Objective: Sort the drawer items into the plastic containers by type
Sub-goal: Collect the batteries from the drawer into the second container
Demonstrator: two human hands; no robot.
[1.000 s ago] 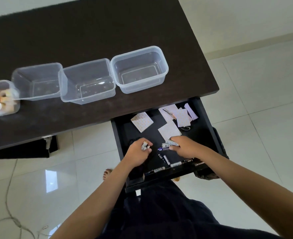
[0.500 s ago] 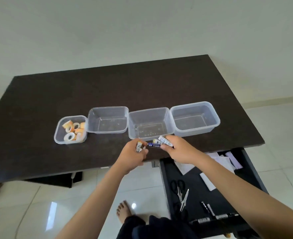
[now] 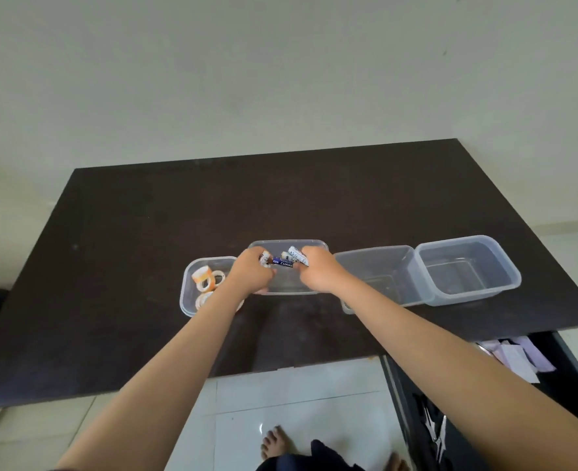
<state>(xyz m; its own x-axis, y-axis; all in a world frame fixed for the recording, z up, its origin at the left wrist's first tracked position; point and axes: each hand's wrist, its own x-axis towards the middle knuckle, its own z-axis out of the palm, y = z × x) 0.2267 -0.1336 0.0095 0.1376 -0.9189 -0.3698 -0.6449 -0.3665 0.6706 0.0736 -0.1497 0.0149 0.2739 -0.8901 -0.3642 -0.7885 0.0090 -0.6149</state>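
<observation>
Four containers [image 3: 467, 266] line the table, leftmost holding tape rolls [image 3: 206, 278]; both hands [image 3: 252, 271] grip batteries [image 3: 282, 263].

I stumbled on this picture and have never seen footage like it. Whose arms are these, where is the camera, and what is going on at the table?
There is no machine here. A person wears a wide-angle camera on the head, so you look down along their own two bare arms.

On the dark table stand four clear plastic containers in a row. The leftmost container holds rolls of tape. The two on the right look empty.

Both hands reach over the second container. The left hand and the right hand each grip small batteries.

At lower right an open drawer shows paper slips.
</observation>
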